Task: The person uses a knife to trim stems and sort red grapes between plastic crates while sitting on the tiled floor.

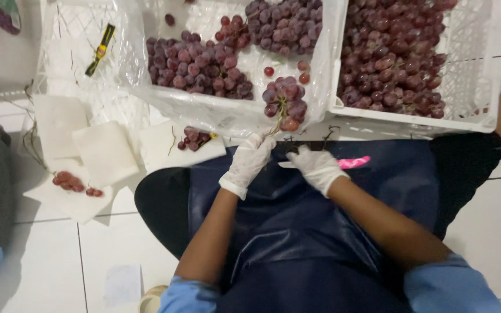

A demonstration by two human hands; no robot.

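Grapes (198, 66) in crate (320, 69), probably plastic-lined

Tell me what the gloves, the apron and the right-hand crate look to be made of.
Gloves, on the left hand and the right hand: thin white, matte and wrinkled, likely latex or nitrile. Apron: dark blue, with soft glossy creases, probably coated plastic or vinyl. Crate: white, with a moulded lattice wall, apparently rigid plastic.

L hand (249, 159) holds grape bunch (285, 104) by stem; R hand (316, 167) grips pink-handled tool (352, 163) on apron.
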